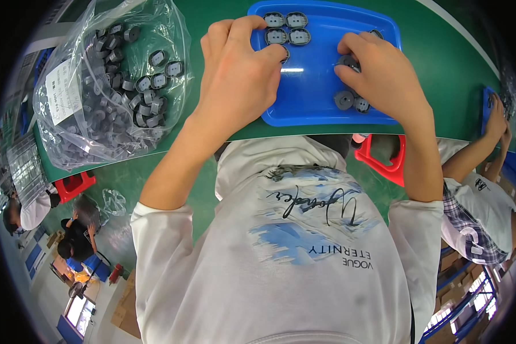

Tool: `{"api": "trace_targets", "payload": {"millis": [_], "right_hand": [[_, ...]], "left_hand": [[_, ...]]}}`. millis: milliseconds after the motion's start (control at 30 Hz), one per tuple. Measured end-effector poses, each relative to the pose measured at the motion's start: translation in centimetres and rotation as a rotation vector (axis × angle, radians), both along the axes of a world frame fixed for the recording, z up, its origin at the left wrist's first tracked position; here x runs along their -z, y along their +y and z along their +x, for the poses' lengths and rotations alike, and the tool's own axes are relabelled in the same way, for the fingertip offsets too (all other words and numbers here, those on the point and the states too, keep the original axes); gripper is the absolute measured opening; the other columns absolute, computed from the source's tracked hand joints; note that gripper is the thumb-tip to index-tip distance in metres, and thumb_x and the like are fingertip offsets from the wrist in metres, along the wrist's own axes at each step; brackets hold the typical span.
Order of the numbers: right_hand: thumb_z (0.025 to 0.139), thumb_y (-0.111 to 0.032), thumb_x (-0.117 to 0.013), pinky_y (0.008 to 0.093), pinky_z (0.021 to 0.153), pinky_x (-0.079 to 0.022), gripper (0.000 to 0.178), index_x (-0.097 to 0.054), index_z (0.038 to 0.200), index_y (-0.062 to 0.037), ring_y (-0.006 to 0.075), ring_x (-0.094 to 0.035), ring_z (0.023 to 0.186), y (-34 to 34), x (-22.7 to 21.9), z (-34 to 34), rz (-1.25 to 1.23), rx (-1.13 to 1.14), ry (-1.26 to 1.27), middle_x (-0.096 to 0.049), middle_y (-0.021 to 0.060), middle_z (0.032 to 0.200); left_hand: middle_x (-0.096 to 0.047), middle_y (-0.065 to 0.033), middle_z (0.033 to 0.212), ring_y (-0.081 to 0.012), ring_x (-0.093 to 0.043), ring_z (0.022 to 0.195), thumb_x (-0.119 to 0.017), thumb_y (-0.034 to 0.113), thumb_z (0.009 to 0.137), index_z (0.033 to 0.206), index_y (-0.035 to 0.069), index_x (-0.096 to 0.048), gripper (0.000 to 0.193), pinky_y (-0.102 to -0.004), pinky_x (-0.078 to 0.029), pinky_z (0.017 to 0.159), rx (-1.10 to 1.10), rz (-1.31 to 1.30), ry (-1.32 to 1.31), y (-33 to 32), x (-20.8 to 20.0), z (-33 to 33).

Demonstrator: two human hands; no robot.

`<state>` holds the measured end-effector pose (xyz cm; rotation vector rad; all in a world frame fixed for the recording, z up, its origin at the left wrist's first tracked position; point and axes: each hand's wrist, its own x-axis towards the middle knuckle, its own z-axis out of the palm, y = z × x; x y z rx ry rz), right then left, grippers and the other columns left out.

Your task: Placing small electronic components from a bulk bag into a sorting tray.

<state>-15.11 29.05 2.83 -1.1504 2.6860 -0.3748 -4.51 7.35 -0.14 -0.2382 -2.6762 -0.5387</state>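
Observation:
A blue tray (312, 103) lies in front of me with small rounded grey plastic parts in it. Several of these parts (297, 36) sit in neat rows at its upper left, pale inner faces up. My left hand (238, 71) reaches over the tray's left edge, its index finger and thumb apart beside the rows. The thumb tip touches a partly covered grey part (286, 55). At the tray's right side my right hand (381, 71) has thumb and fingers curled round a grey plastic part (348, 62). Below it lie a loose round part (343, 100) and another part (362, 105).
A clear plastic bag (178, 34) of many grey parts, with a white label (63, 92), lies left on the green table (212, 11). Red stools (384, 163) stand below the table edge. At the far right, a co-worker's hands (496, 120) are near another blue tray (486, 106).

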Motion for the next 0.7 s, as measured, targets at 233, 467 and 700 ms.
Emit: {"api": "trace_targets", "payload": {"millis": [233, 467, 700], "right_hand": [[0.085, -0.008, -0.072, 0.0343, 0.083, -0.053, 0.024, -0.067, 0.107, -0.0013, 0.0251, -0.067, 0.088, -1.4, -1.0, 0.5, -0.487, -0.032, -0.207, -0.067, 0.0112, 0.1], [0.081, -0.003, -0.073, 0.0368, 0.085, -0.053, 0.017, -0.063, 0.095, -0.0008, 0.0291, -0.064, 0.094, -0.5, 1.7, 0.3, -0.385, -0.27, -0.145, -0.069, 0.0103, 0.108], [0.081, -0.005, -0.073, 0.0388, 0.09, -0.05, 0.015, -0.065, 0.094, -0.0021, 0.0282, -0.061, 0.104, 0.3, 1.1, 0.0, -0.331, -0.167, -0.195, -0.069, 0.0083, 0.11]], "left_hand": [[-0.061, -0.015, 0.124, -0.0382, -0.049, 0.117, -0.076, 0.008, 0.072, 0.09, 0.01, -0.076, 0.018, -0.0485, -0.041, 0.096, 0.016, 0.047, 0.006, -0.3, 0.1, -0.1], [-0.064, -0.0062, 0.116, -0.0335, -0.05, 0.112, -0.081, 0.009, 0.072, 0.096, 0.011, -0.077, 0.025, -0.0438, -0.043, 0.096, 0.062, 0.096, -0.02, 0.8, -0.4, 0.2], [-0.059, -0.0068, 0.094, -0.0302, -0.051, 0.102, -0.077, 0.01, 0.07, 0.08, 0.005, -0.071, 0.013, -0.0443, -0.042, 0.09, 0.19, 0.07, 0.006, 2.4, 0.5, 0.2]]}}
